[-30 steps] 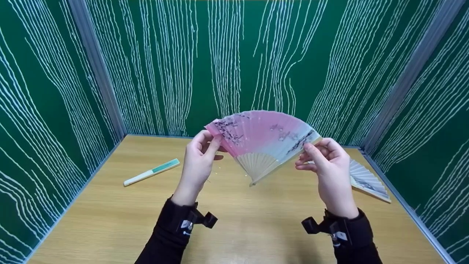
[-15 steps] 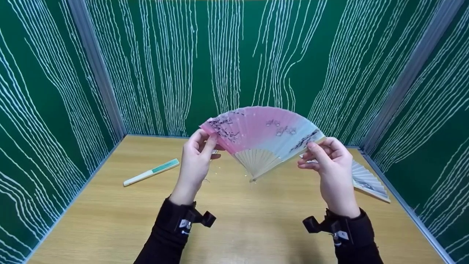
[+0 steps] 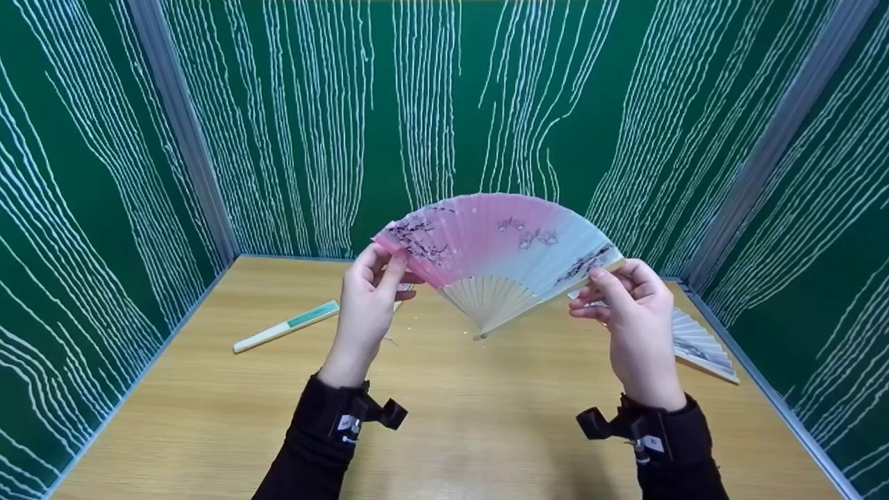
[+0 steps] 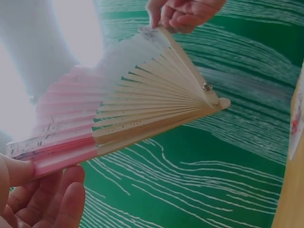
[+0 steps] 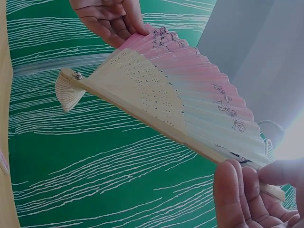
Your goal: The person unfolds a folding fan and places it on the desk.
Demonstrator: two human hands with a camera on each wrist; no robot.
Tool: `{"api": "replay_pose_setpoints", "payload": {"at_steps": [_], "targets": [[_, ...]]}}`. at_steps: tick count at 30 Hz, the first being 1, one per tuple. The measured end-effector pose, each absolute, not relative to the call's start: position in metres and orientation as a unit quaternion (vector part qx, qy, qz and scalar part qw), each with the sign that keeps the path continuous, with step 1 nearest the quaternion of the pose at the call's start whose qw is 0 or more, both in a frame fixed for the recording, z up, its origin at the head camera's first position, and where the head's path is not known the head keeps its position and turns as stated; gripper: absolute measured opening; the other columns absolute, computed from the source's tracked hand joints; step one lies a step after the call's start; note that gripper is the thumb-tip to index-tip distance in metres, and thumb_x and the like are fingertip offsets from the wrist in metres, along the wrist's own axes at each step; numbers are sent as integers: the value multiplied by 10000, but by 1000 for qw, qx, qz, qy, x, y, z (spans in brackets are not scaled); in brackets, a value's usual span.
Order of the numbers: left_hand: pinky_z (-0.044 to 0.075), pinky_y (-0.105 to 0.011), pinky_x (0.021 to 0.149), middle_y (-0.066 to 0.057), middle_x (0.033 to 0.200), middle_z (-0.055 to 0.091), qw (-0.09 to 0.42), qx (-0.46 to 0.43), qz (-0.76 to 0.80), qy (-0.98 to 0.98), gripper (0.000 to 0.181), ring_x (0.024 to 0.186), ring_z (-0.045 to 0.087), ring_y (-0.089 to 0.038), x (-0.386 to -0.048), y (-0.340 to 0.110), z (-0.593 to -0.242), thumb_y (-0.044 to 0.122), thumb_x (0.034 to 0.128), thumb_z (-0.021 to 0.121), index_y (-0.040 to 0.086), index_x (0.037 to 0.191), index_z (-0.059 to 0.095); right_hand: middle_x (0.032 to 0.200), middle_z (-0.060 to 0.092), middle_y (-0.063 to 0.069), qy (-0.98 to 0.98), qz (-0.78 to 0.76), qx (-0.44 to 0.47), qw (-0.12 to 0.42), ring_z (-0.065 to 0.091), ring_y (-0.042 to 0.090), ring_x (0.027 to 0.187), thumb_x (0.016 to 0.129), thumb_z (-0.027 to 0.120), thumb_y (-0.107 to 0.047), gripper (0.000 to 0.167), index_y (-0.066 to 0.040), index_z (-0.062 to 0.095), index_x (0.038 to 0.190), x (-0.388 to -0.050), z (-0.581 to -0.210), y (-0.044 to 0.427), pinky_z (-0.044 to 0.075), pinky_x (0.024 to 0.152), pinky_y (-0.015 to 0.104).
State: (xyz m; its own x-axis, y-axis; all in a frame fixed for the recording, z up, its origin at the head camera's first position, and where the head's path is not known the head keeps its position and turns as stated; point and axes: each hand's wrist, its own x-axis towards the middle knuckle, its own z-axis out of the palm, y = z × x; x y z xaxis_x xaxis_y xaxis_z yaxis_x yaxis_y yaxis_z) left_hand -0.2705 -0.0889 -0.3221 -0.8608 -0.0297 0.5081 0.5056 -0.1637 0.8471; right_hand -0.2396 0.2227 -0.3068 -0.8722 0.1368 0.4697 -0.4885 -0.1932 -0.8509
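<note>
at centre, left grip (image 3: 367, 305) and right grip (image 3: 639, 316) pinch a fan (image 3: 496, 243).

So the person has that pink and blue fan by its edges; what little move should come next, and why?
I'd probably ease the left hand gently outward from the right hand: they pinch the pink-and-blue fan near its two outer ends, but in the left wrist view its ribs look bunched toward the pink end, so it seems able to spread wider.
</note>
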Motion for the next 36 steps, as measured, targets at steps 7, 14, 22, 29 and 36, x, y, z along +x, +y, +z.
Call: {"api": "replay_pose_setpoints", "payload": {"at_steps": [7, 14, 22, 29, 36], "targets": [[567, -426, 686, -141, 1045, 635, 180, -194, -743, -615, 275, 867, 668, -329, -270, -91, -321, 279, 964, 547, 75, 1147, 564, 794, 602, 231, -585, 772, 143, 205, 636, 328, 636, 911, 635, -107, 254, 88, 502, 1005, -241, -307, 224, 569, 592, 426], [564, -445, 688, -147, 1043, 629, 182, -198, -741, -615, 285, 860, 671, -322, -272, -93, -323, 293, 963, 551, 90, 1162, 563, 788, 604, 225, -573, 781, 144, 203, 637, 316, 628, 923, 608, -65, 166, 64, 513, 970, -242, -307, 224, 568, 584, 424], [565, -438, 705, -162, 1039, 622, 182, -197, -746, -610, 306, 870, 667, -330, -271, -94, -322, 284, 964, 549, 93, 1203, 553, 766, 604, 215, -548, 797, 152, 201, 635, 317, 618, 916, 616, -59, 175, 69, 501, 943, -244, -308, 226, 570, 576, 407], [566, -427, 720, -167, 1042, 619, 186, -191, -748, -607, 305, 884, 661, -351, -271, -95, -322, 272, 967, 544, 90, 1212, 551, 749, 600, 208, -527, 810, 157, 204, 633, 321, 613, 924, 595, -31, 129, 66, 514, 946, -244, -308, 226, 569, 570, 400], [564, -426, 735, -175, 1039, 619, 185, -186, -754, -602, 312, 886, 664, -348, -271, -95, -320, 274, 960, 555, 89, 1211, 555, 768, 599, 216, -530, 808, 146, 212, 632, 317, 622, 926, 594, -39, 140, 73, 517, 963, -244, -306, 228, 569, 577, 400]]}}
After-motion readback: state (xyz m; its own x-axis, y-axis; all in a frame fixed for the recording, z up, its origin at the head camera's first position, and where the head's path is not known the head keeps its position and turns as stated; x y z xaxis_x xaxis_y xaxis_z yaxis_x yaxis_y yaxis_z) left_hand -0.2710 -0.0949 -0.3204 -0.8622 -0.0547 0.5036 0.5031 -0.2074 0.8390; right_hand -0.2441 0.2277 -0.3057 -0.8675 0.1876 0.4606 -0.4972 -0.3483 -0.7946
